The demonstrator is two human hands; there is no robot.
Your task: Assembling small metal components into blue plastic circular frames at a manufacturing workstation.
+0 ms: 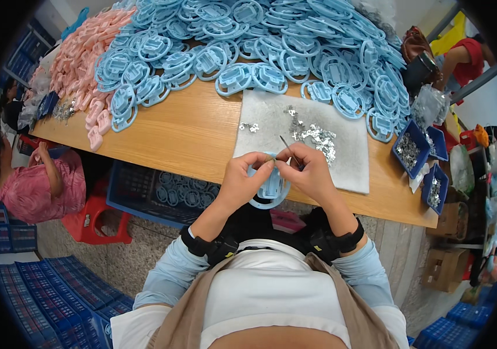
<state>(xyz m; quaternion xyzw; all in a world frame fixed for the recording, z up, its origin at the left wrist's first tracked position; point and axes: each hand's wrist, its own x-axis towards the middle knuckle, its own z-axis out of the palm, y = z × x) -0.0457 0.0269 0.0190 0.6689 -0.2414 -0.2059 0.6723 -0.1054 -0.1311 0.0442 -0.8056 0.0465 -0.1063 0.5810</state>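
Just over the table's near edge, a light blue oval plastic part (271,187) with a ring-like rim is held upright. My left hand (244,179) pinches its upper end between thumb and fingers. Against the same end, the fingertips of my right hand (308,173) meet those of the left. A thin dark metal tool (285,143) sticks up from the right hand's grip; its kind is unclear. What lies between the fingertips is too small to make out. Small silvery metal pieces (322,141) lie scattered beyond the hands on a pale grey mat (350,168).
A large heap of blue parts (219,60) covers the far table, with pink parts (77,61) at left. Blue bins (409,150) of metal pieces stand right. Below the table is a blue crate (129,192). A person in pink (45,186) sits left near a red stool (98,221).
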